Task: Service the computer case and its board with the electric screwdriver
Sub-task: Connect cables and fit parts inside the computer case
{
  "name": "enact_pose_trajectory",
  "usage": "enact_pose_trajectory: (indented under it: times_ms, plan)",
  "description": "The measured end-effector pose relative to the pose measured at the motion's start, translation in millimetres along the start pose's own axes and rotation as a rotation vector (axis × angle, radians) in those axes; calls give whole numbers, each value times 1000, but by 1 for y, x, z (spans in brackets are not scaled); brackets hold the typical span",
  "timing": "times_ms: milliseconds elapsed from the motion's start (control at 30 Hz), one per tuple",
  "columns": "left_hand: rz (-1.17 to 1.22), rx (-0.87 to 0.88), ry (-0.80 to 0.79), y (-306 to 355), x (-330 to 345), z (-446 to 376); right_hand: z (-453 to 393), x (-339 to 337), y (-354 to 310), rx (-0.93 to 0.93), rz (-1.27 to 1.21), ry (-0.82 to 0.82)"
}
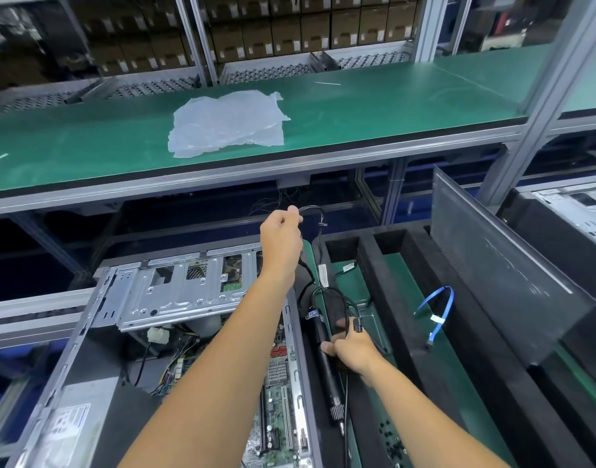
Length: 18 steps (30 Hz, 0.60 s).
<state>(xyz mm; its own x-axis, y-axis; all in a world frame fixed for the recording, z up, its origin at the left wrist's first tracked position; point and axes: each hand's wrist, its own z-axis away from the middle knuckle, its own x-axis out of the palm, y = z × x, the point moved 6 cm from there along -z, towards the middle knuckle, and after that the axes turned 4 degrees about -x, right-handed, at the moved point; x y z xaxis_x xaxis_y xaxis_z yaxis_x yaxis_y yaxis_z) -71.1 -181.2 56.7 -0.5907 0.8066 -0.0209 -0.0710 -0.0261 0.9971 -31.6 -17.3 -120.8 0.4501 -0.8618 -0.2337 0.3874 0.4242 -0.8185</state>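
Observation:
An open computer case [87, 332] lies on its side at the lower left, its green board [279, 410] showing beside my left forearm. My left hand [279, 238] is raised above the case's far right corner, pinching a thin black cable bundle [318, 217] that hangs down to the right. My right hand [352, 349] grips the black electric screwdriver [327, 363], which lies tilted along the case's right edge with its bit end pointing toward me.
A black foam tray [370, 265] on a green mat holds a blue data cable [440, 309] and several small black screws [396, 444]. A dark side panel [492, 271] leans at the right. A clear plastic bag [227, 121] lies on the green shelf [391, 103] above.

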Motion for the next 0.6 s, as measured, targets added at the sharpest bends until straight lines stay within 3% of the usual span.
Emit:
enact_pose_trajectory:
  times_ms: [100, 200, 333, 433, 500, 600]
  plan:
    - [2, -9, -5, -2, 2, 2, 8, 6, -13, -122, 167, -5]
    - [-3, -17, -8, -5, 3, 3, 11, 16, -18, -269, 550, 48]
    - [4, -31, -7, -9, 1, 2, 13, 13, -7, -268, 823, 143]
    - [14, -45, 0, -12, -3, 1, 13, 17, -11, -389, 763, 102]
    - [24, -63, 2, -15, -6, 0, 9, 22, -7, -311, 568, -52]
    - [53, -99, -1, -22, -10, -1, 2, 14, -4, -193, 457, -111]
